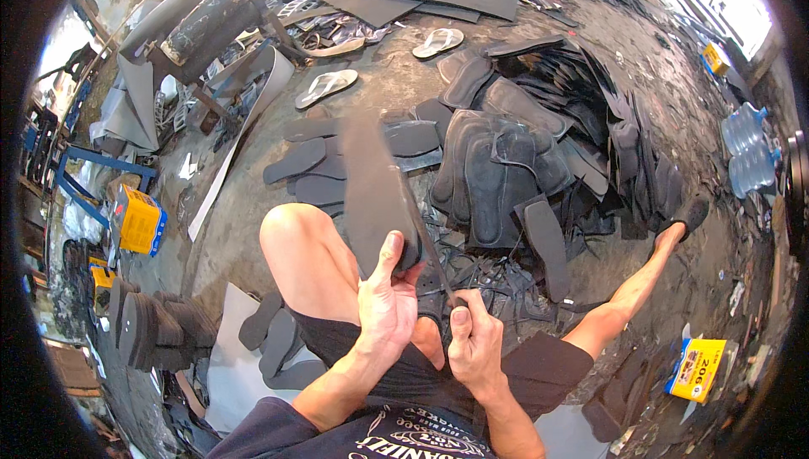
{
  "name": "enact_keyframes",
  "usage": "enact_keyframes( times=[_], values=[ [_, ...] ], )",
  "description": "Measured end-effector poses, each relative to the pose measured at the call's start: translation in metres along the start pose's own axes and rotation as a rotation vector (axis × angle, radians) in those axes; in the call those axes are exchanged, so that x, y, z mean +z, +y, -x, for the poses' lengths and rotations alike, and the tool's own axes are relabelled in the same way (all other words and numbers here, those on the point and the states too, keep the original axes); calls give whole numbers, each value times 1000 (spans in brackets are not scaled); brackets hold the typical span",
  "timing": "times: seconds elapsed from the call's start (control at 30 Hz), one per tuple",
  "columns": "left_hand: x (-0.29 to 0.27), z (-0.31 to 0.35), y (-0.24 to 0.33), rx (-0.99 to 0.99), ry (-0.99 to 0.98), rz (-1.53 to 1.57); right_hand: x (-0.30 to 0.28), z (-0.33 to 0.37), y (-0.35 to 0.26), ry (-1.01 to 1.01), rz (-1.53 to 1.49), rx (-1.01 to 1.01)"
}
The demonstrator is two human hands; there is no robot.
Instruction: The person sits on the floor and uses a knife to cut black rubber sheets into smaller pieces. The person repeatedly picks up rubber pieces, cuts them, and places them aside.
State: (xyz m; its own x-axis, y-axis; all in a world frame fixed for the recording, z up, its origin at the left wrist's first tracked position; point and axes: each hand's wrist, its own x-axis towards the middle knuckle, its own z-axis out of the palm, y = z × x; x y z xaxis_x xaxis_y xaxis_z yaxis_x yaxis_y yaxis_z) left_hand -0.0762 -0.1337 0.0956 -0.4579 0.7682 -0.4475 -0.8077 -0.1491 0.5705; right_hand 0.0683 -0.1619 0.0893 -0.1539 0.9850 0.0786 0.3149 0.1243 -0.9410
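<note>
Your left hand (388,299) pinches dark sole (371,194) by near end: thumb pressed on face, fingers behind; sole juts forward past fingertips, far end blurred. Your right hand (475,337) curled tight, thumb uppermost, around thin dark strip (440,261), maybe blade, cannot tell; strip runs along sole's right edge. Pale lettering (447,440) on your dark shirt (278,438). Pile of soles (493,177) ahead on floor (227,206). Printed yellow box (698,370) toward floor's right edge.

A dark navy short-sleeved T-shirt (337,435) bears white printed lettering (428,442); below are plain black shorts (539,379) and a dark slip-on shoe (694,213).
</note>
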Motion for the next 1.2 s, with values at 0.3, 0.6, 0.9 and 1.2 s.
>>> enact_keyframes(
  times=[0.3, 0.6, 0.9, 1.2],
  values=[
    [-5, -3, -9, -127, -66, 110, -24, 14, -1, -46, 119, 132],
    [10, 4, 9, 3, -33, -112, -23, 32, 12, -138, 224, 182],
    [-30, 28, 15, 22, -65, -228, -21, 8, -11, -305, 139, 236],
    [-78, 47, 38, -34, -68, -209, 39, -56, 0, -478, -10, 238]
  ],
)
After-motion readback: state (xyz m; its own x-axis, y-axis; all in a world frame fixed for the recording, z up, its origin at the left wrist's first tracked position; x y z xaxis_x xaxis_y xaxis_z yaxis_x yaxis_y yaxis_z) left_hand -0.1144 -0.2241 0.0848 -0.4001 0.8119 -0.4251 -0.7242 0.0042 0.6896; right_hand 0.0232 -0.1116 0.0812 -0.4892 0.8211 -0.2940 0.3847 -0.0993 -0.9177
